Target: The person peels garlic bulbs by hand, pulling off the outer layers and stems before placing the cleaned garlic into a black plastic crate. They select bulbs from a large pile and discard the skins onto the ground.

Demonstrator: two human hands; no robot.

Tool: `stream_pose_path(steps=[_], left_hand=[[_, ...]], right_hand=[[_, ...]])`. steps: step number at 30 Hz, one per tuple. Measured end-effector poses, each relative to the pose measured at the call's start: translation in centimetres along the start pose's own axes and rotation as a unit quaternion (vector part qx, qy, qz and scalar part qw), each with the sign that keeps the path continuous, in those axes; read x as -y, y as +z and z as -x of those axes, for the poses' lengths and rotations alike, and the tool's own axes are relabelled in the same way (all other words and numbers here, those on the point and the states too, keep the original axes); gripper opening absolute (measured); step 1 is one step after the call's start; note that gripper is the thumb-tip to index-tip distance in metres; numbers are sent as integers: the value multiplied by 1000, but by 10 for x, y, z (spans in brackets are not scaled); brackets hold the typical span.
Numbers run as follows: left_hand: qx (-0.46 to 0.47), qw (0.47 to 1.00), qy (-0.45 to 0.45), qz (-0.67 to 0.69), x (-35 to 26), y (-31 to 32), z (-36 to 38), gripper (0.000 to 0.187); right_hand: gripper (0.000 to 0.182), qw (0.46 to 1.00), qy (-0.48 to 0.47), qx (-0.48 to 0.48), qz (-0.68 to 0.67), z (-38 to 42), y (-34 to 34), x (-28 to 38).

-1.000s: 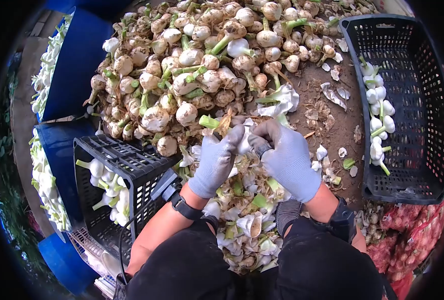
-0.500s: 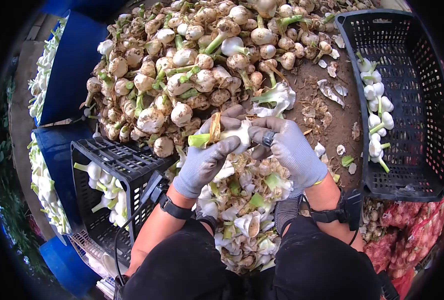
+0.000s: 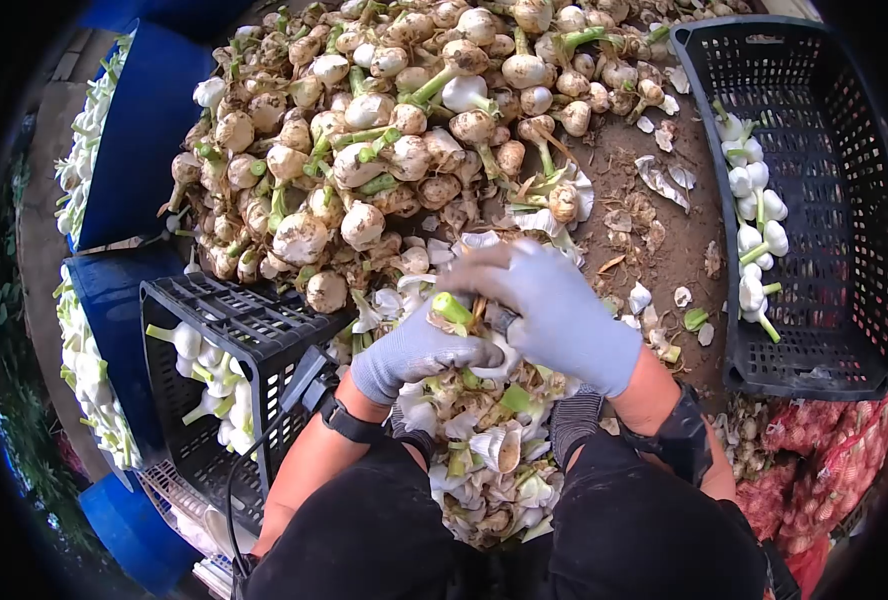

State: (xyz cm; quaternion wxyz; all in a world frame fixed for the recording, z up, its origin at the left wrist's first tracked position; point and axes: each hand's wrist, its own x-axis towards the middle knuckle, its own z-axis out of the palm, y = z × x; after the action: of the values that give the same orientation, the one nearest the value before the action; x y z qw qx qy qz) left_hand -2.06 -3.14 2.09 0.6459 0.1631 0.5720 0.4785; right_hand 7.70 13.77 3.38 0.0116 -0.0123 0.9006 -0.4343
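Observation:
My gloved left hand (image 3: 419, 350) is closed round a garlic bulb whose cut green stem (image 3: 451, 308) sticks up between thumb and fingers. Over the same bulb curls my gloved right hand (image 3: 564, 310), its fingertips blurred and pressed against the bulb and its dry brown leaf. A dark band sits on the right thumb. Most of the bulb is hidden by the two hands. Beneath them lies a heap of white garlic skins and leaf scraps (image 3: 504, 450), between my shoes.
A big pile of soil-stained garlic (image 3: 364, 150) lies ahead. To the right stands a black crate (image 3: 814, 380) with a row of cleaned bulbs. Another black crate (image 3: 254, 330) with garlic is at left, beside blue bins (image 3: 154, 110). Red net sacks (image 3: 834, 460) lie lower right.
Both hands have come down a little towards the skins heap. The green stem has swung upright, and my right hand has turned over the bulb, its back now facing up.

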Motion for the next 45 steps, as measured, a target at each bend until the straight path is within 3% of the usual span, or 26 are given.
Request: stream_pose_path(steps=[1,3,6,7,9,10,11,12,14,16,17,19,22,23,24,25,26,27,28,30,34,36,38,40,44,45], left_hand=[[31,999,-33,-13,3,1,-2,71],[61,998,-30,10,4,-2,4,73],[44,993,-105,40,-5,-2,44,79],[11,988,-142,51,-16,-7,69,79],[-174,982,-18,72,-17,-12,129,52],[-236,964,120,-34,-25,-17,156,30],[-371,918,140,-31,-37,-8,184,24],[-501,838,136,-165,-34,-17,213,19],[-606,662,80,-434,-27,-41,270,14],[-701,620,175,-306,-40,-30,280,22],[-659,640,229,-322,-51,-23,274,25],[-562,712,315,-280,-69,-13,233,30],[-421,833,199,-299,-72,-23,144,28],[-360,870,205,-267,-62,-26,109,30],[-315,887,223,-254,-45,-26,74,35],[-258,894,225,-290,-38,-20,44,48],[-204,887,226,-347,-39,-12,19,60],[-180,849,313,-387,-31,-4,-7,70],[-164,862,279,-390,-27,6,-21,70],[-122,949,202,-208,-23,4,-43,66],[-176,943,211,-185,-18,8,-47,59],[-195,926,218,-240,-13,10,-45,55],[-198,943,172,-204,-11,6,-43,55],[-147,943,224,-197,-5,4,-46,56],[-212,940,234,-133,3,9,-45,49],[-216,926,242,-192,-2,8,-42,50]], right_hand=[[46,1000,0,0,2,3,2,1],[39,988,150,-10,-47,8,5,-1],[28,918,286,-210,-177,36,-9,-52],[27,895,440,-76,9,36,-34,-47],[28,851,437,60,284,57,-36,-69],[28,850,438,62,285,58,-36,-67],[30,867,394,-13,304,55,-36,-65],[32,878,346,-90,319,49,-36,-63],[33,920,274,-143,241,21,-25,-69],[27,980,132,-103,108,-12,-8,-78],[27,981,126,-103,109,-18,0,-89],[28,881,237,-16,410,-29,8,-107],[23,888,312,10,338,-1,-8,-110],[23,904,318,-29,285,13,-9,-112],[26,933,346,-80,66,22,-16,-102],[24,910,349,-127,-181,27,-14,-94],[26,826,336,-168,-421,32,-7,-82],[26,821,339,-169,-427,32,-7,-63],[27,809,326,-156,-463,27,-12,-44],[29,794,313,-147,-501,23,-11,-34],[29,810,323,-168,-460,20,1,-37],[30,854,267,-168,-413,12,10,-41],[27,830,318,-108,-446,11,2,-37],[28,838,352,-88,-407,9,1,-38],[28,844,356,-99,-388,7,1,-23],[22,852,345,-98,-382,8,2,-23]])
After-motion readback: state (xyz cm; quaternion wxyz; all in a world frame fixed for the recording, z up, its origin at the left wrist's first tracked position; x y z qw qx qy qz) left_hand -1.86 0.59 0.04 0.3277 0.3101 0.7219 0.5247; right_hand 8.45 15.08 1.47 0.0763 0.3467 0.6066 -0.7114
